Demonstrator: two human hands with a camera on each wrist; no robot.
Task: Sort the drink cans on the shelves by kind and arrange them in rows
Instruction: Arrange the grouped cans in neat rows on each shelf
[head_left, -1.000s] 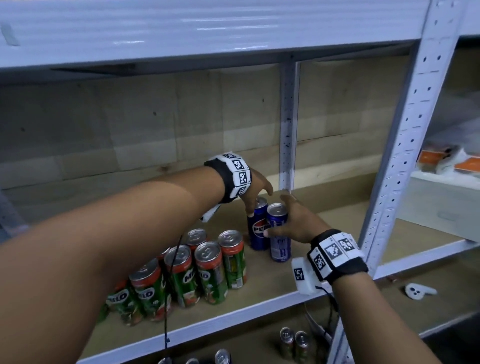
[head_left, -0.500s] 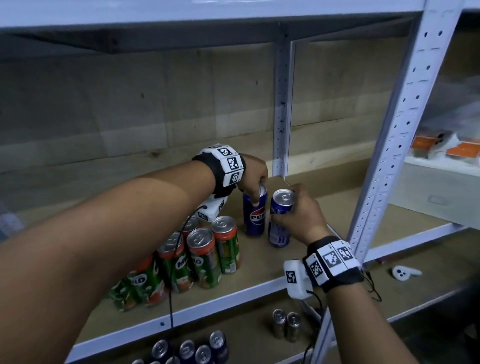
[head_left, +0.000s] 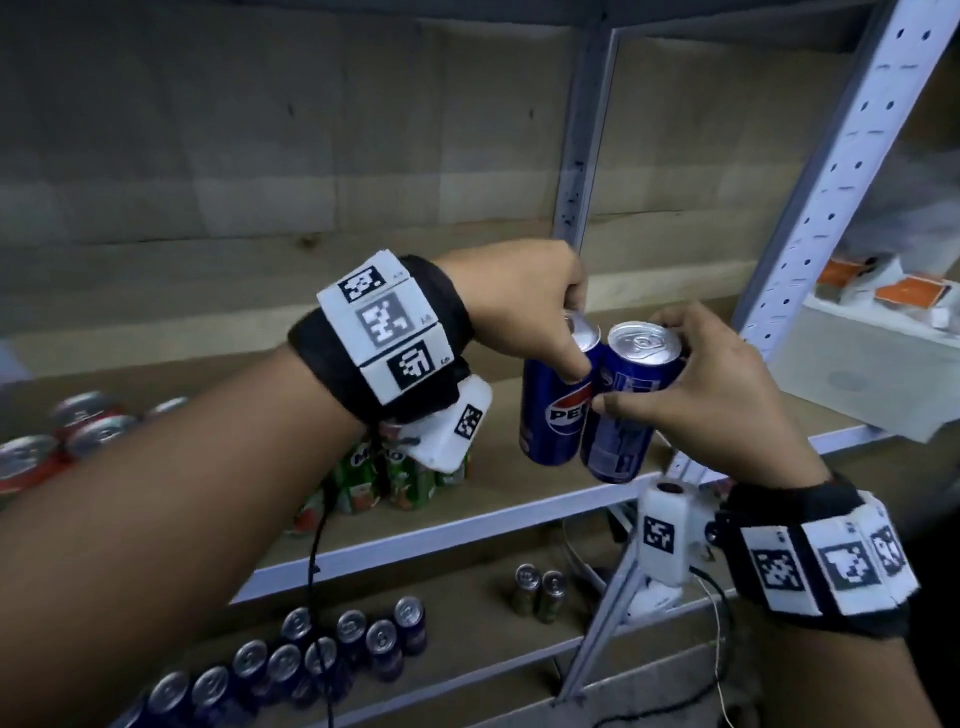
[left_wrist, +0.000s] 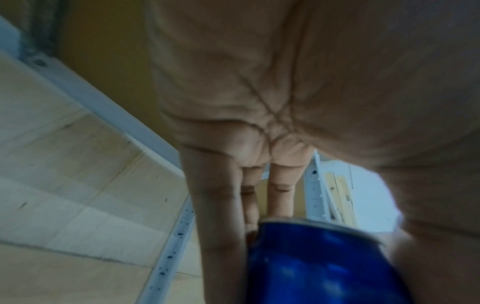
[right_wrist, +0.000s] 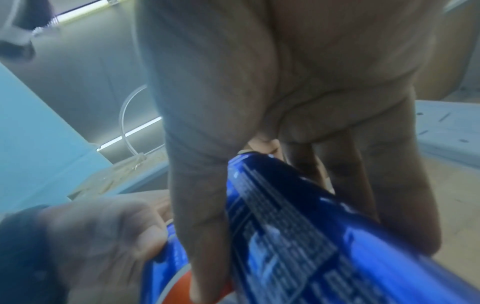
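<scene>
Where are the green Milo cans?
In the head view the Milo cans stand on the middle shelf, lower left of the two held Pepsi cans.

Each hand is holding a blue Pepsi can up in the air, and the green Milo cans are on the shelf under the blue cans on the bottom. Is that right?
Not quite. The head view shows the green Milo cans on the shelf above the row of blue cans. The left hand and right hand do each hold a blue Pepsi can.

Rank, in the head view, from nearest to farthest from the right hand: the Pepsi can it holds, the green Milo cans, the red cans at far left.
1. Pepsi can: gripped in the right hand.
2. Milo cans: on the shelf, under the left wrist.
3. Red cans: far left on the same shelf.
</scene>
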